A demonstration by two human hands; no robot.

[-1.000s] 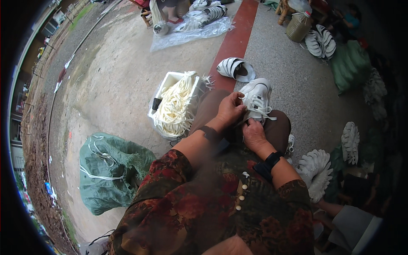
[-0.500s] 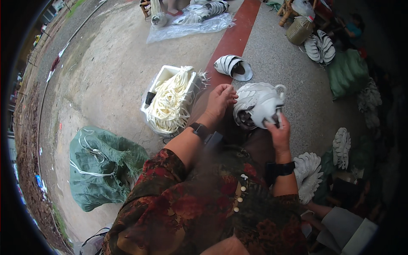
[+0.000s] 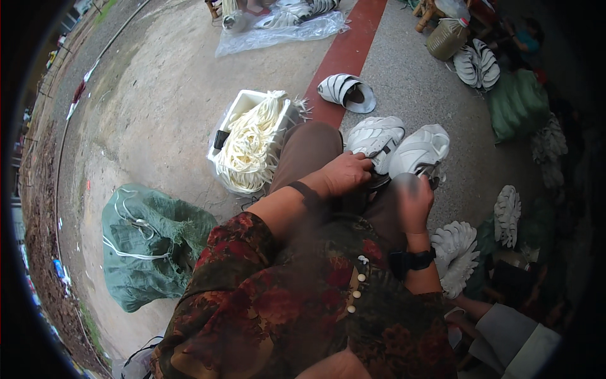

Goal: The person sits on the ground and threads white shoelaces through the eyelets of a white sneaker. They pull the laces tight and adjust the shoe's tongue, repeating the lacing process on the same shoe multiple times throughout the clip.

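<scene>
Two groups of white shoe uppers lie side by side over my knees: a layered left one (image 3: 372,136) with dark trim and a smoother right one (image 3: 424,149) with a dark opening toward me. My left hand (image 3: 348,172) has its fingers bent and closed at the near edge of the left upper. My right hand (image 3: 413,203) is at the near end of the right upper, smeared by motion; a greyish blur covers its fingers, so their grip is hidden. Beyond my knees a nested stack of white uppers (image 3: 346,91) lies on the ground.
A white box (image 3: 250,100) of cream laces (image 3: 249,148) stands left of my knee. Green sacks lie at the left (image 3: 154,246) and right (image 3: 517,107). White upper bundles (image 3: 456,256) sit by my right arm. A jug (image 3: 448,38) and plastic sheet (image 3: 284,38) are farther off.
The right upper has turned and moved right, apart from the layered one, which now shows more fully. My left hand has moved right and nearer me onto the upper; my right hand has shifted slightly nearer me.
</scene>
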